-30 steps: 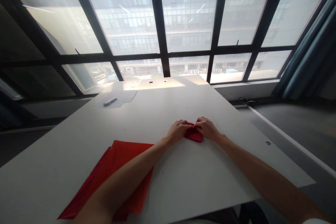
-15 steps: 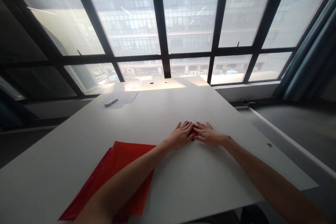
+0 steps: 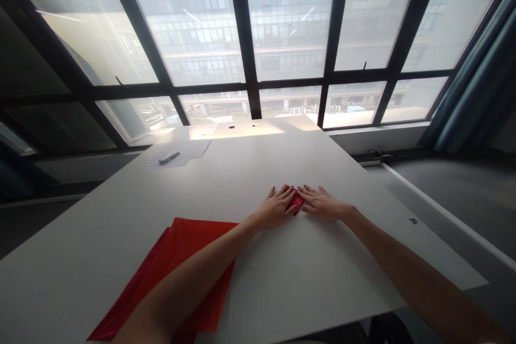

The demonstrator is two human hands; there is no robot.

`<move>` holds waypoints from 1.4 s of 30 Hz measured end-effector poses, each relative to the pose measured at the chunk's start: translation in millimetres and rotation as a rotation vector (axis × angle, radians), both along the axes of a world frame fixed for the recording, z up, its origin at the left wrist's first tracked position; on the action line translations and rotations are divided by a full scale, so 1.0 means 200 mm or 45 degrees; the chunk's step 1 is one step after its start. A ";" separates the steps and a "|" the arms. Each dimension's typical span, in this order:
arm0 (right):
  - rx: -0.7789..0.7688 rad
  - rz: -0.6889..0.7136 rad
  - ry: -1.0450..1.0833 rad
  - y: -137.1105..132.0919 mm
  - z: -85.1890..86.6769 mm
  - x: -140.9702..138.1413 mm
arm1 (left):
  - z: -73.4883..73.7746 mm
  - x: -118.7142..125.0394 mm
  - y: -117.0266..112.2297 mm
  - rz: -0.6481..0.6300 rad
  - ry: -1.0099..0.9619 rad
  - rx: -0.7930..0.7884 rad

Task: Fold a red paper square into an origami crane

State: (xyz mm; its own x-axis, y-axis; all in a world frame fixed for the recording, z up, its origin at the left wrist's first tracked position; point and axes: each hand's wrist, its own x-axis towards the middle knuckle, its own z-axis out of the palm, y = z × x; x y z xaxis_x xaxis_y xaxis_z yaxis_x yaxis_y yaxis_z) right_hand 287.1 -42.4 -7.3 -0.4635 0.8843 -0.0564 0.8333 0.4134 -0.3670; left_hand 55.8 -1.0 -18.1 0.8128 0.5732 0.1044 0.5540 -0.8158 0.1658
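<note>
A small folded piece of red paper [image 3: 296, 200] lies on the white table [image 3: 282, 274], mostly covered by my two hands. My left hand [image 3: 277, 206] rests flat on its left part with fingers stretched out. Pressing beside it with fingers spread flat is my right hand [image 3: 321, 203], on the paper's right part. Only a narrow strip of the red paper shows between the hands.
A stack of larger red sheets [image 3: 169, 274] lies near the table's front left, partly under my left forearm. At the far left end are white papers [image 3: 177, 152] with a marker [image 3: 168, 157]. Large windows stand behind; the table's right edge drops to a grey floor.
One second ago both hands were curled, pinching the folded red paper. They have since flattened over it, fingers stretched out, and the paper is more covered.
</note>
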 end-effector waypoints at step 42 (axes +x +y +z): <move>0.403 0.035 0.439 0.08 -0.03 0.00 | 0.09 -0.02 0.01 0.148 -0.445 -0.128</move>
State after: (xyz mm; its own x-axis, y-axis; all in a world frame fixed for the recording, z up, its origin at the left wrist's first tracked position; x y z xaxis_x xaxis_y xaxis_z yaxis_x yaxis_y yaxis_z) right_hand 286.4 -26.4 -12.8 -0.4311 0.8204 0.3757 0.6720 0.5698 -0.4731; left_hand 52.2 1.0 0.6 0.6669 0.6811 0.3021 0.5381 -0.7207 0.4370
